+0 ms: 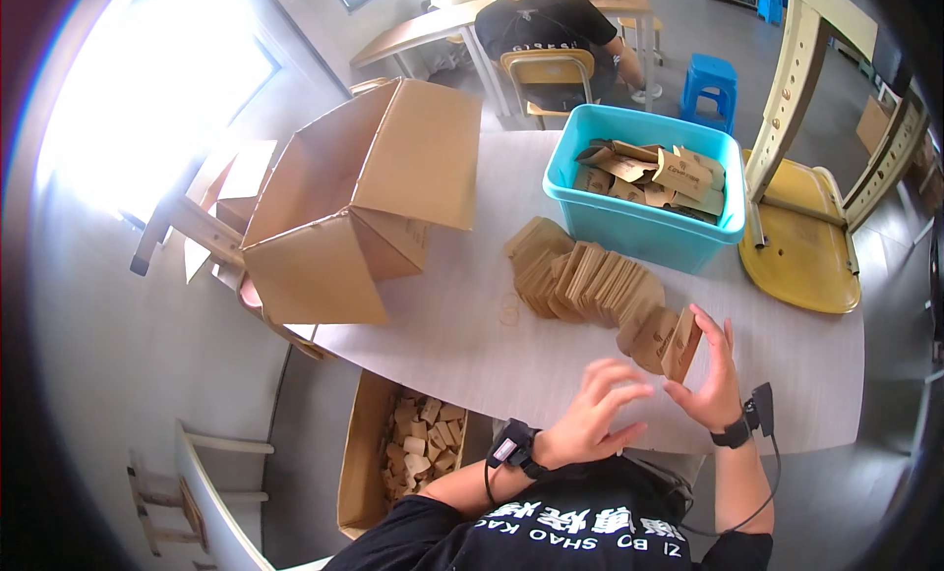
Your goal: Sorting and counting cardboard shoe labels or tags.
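Note:
My right hand (716, 382) grips a brown cardboard cup sleeve (682, 345) between thumb and fingers, tilted up at the near end of a fanned row of similar flat sleeves (600, 284). My left hand (593, 414) hovers just left of it over the table, fingers spread and holding nothing. Behind the row stands a turquoise plastic bin (629, 232), with loose cup sleeves (678, 173) heaped inside. Both my wrists wear black straps with cables.
An open cardboard box (413, 158) stands on the table's (442, 345) left side. Below the near edge sits another carton (359, 463) of small cardboard pieces. A yellow chair (801, 237) rests upturned at the right. Beyond, a person (546, 30) sits near a blue stool (709, 84).

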`<state>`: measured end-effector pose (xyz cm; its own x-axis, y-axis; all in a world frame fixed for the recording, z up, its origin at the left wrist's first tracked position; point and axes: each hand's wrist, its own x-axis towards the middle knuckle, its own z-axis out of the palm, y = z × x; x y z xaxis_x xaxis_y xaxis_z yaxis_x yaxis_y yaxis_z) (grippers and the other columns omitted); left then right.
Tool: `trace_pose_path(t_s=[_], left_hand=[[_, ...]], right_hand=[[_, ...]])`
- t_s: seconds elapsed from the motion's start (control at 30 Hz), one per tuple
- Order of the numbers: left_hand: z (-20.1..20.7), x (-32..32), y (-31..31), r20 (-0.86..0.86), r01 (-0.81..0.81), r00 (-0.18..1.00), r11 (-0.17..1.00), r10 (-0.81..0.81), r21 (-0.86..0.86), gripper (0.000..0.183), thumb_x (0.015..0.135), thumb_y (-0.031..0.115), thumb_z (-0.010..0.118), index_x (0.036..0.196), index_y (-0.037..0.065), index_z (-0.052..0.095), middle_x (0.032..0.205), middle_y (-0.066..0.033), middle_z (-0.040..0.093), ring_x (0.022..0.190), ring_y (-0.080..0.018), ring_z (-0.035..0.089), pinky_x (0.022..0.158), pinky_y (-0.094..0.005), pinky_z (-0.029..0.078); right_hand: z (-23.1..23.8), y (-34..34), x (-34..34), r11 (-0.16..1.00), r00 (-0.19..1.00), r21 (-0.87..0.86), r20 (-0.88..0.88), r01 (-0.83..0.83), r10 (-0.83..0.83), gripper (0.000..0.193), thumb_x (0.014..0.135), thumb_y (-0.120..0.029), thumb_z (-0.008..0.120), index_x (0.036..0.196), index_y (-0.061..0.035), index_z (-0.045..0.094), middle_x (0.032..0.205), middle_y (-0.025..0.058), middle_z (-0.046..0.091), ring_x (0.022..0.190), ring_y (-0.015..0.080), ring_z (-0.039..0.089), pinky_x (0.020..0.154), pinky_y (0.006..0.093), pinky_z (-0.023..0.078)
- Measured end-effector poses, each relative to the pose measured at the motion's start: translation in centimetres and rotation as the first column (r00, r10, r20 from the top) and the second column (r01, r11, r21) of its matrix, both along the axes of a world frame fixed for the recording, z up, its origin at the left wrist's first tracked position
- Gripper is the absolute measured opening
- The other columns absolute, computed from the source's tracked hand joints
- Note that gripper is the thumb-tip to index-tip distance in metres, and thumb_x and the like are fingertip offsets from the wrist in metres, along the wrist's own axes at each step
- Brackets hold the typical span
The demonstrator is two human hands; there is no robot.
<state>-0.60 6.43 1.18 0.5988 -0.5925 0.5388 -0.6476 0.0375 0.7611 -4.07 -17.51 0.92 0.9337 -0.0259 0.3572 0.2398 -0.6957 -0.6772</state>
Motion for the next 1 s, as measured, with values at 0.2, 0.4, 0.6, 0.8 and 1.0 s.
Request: trace_pose_path(t_s=[0.2,0.4,0.6,0.8,1.0], left_hand=[[2.9,2.6,-1.5,0.398,-0.065,0.915,0.998,0.069,-0.022,0.042,0.077,0.012,0.080,0.117,0.016,0.068,0.129,-0.0089,0.061,0.124,-0.0323,0.055,0.104,-0.0508,0.042],[1.5,2.6,-2.5,0.376,0.090,0.922,0.996,-0.091,0.020,0.035,0.069,0.010,0.080,0.102,0.010,0.069,0.101,-0.0031,0.066,0.091,-0.0265,0.064,0.079,-0.0396,0.051],[0.3,1.4,-2.6,-0.043,0.490,0.871,0.871,-0.489,0.037,0.056,0.084,0.044,0.076,0.120,0.002,0.063,0.109,-0.0177,0.065,0.099,-0.0389,0.063,0.085,-0.0458,0.051],[-0.1,0.7,-2.2,-0.339,0.721,0.628,0.688,-0.701,-0.086,0.083,0.091,0.066,0.065,0.134,-0.004,0.056,0.119,-0.0254,0.063,0.108,-0.0441,0.063,0.092,-0.0492,0.050],[0.8,0.8,-2.6,-0.450,0.597,0.698,0.800,-0.558,-0.066,0.078,0.085,0.055,0.074,0.133,-0.004,0.056,0.111,-0.0194,0.065,0.096,-0.0353,0.067,0.082,-0.0399,0.053]], right_hand=[[2.5,1.1,-4.3,0.832,0.921,0.426,0.002,-0.354,0.391,0.093,0.079,-0.044,0.086,0.150,-0.0081,0.037,0.155,0.0244,0.045,0.147,0.0375,0.043,0.125,0.0590,0.006],[3.5,1.1,-5.9,0.956,0.965,0.203,0.200,-0.213,0.172,0.042,0.093,-0.037,0.075,0.123,-0.0132,0.059,0.142,0.0183,0.059,0.137,0.0400,0.053,0.121,0.0621,0.024],[3.4,1.2,-6.2,0.943,0.937,0.194,0.277,-0.272,0.214,0.014,0.099,-0.030,0.069,0.096,-0.0181,0.062,0.110,0.0056,0.076,0.117,0.0368,0.065,0.116,0.0622,0.032],[3.3,1.5,-5.8,0.761,0.886,0.456,0.199,-0.461,0.418,0.014,0.100,-0.029,0.069,0.097,-0.0180,0.061,0.109,0.0077,0.077,0.116,0.0353,0.066,0.116,0.0592,0.032],[2.8,1.2,-6.0,0.910,0.927,0.260,0.283,-0.323,0.248,0.023,0.089,-0.024,0.080,0.100,-0.0201,0.060,0.115,0.0091,0.073,0.116,0.0381,0.065,0.110,0.0606,0.040]])
